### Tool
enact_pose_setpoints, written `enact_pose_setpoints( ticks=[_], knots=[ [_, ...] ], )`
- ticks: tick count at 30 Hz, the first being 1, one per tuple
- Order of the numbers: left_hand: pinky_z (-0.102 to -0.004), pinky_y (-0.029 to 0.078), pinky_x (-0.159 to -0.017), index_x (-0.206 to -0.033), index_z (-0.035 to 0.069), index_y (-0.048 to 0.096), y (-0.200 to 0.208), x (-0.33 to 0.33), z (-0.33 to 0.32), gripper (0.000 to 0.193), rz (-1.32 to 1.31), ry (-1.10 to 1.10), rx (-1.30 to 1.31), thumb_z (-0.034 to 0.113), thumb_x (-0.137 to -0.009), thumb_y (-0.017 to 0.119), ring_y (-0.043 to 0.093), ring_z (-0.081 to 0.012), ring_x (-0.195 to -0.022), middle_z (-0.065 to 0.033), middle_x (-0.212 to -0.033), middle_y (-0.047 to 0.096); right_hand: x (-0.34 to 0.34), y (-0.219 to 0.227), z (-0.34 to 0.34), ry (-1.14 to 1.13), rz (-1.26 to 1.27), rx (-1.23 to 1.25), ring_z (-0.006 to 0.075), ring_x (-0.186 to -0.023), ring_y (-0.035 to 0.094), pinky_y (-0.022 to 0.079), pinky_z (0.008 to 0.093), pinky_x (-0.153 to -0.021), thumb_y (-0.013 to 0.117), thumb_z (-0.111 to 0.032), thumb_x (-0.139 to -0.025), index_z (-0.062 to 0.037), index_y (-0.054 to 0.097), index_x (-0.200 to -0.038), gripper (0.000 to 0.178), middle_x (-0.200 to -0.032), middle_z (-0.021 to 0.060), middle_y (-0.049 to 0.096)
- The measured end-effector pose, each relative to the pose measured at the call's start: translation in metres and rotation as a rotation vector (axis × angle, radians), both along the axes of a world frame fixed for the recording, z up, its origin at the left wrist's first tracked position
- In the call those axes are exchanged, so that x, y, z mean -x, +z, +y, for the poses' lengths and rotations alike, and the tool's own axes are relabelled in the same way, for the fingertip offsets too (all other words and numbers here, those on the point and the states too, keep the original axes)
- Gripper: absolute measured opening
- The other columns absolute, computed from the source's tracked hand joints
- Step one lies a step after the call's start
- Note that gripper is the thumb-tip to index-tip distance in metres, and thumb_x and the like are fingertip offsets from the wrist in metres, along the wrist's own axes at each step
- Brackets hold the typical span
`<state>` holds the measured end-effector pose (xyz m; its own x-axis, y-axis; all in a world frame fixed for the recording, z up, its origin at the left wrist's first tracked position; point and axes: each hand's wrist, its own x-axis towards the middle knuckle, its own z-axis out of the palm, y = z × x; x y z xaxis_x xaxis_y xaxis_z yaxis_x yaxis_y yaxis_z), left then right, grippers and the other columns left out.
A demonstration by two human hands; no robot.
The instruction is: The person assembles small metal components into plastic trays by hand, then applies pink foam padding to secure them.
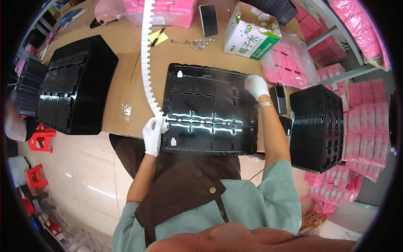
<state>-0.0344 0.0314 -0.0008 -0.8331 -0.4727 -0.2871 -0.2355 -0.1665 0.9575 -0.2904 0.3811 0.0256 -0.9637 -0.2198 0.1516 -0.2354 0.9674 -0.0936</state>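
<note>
In front of me lies a black plastic tray [210,107] with shallow compartments and shiny ridges. Two small white tabs sit on it, an upper tab [180,74] near the far left corner and a lower tab [173,142] near the near left corner. A long notched strip of white tabs [146,63] curves down from the far edge to the tray's left side. My gloved left hand [153,136] pinches the strip's lower end there. At the tray's far right edge, my gloved right hand [256,87] has its fingers curled; what they hold is hidden.
Stacks of black trays stand left [77,86] and right [317,128]. Across the table are a phone [208,21], a bead bracelet [203,43], a pen on yellow notes [157,38], an open carton [252,35] and pink packs [287,59]. A power bank [278,100] lies beside my right forearm.
</note>
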Motion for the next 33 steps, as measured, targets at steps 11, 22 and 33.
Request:
enact_pose_setpoints(
  ticks=[11, 22, 33],
  knots=[
    [-0.0201, 0.049, -0.062, -0.096, 0.001, 0.064, -0.002, -0.001, -0.002, 0.021, 0.002, 0.007, 0.009, 0.021, -0.096, 0.058, 0.056, -0.0040, -0.071, 0.0013, -0.083, 0.061, 0.012, -0.004, 0.013, 0.010, -0.291, 0.345, 0.0358, -0.076, 0.065, 0.052, 0.0420, -0.070, 0.063, -0.006, -0.074, -0.0049, 0.065, -0.073, 0.003, -0.075, 0.0182, 0.066],
    [-0.0196, 0.048, -0.061, -0.095, 0.001, 0.064, 0.008, 0.001, 0.004, 0.017, -0.010, 0.025, -0.010, 0.017, -0.095, 0.060, 0.056, -0.0033, -0.071, 0.0023, -0.083, 0.061, -0.006, -0.003, 0.000, 0.033, -0.021, 0.104, 0.0335, -0.077, 0.063, 0.050, 0.0387, -0.068, 0.056, 0.000, -0.079, -0.0020, 0.060, -0.078, 0.004, -0.081, 0.0191, 0.062],
    [-0.0200, 0.046, -0.059, -0.097, 0.001, 0.065, 0.003, 0.001, -0.004, 0.021, 0.021, 0.015, -0.039, 0.021, -0.095, 0.060, 0.054, -0.0036, -0.070, 0.0019, -0.082, 0.061, -0.013, 0.019, -0.138, 0.191, -0.209, 0.703, 0.0194, -0.066, 0.062, 0.051, 0.0312, -0.064, 0.048, 0.006, -0.081, -0.0005, 0.060, -0.084, 0.013, -0.073, 0.0115, 0.064]
  ],
)
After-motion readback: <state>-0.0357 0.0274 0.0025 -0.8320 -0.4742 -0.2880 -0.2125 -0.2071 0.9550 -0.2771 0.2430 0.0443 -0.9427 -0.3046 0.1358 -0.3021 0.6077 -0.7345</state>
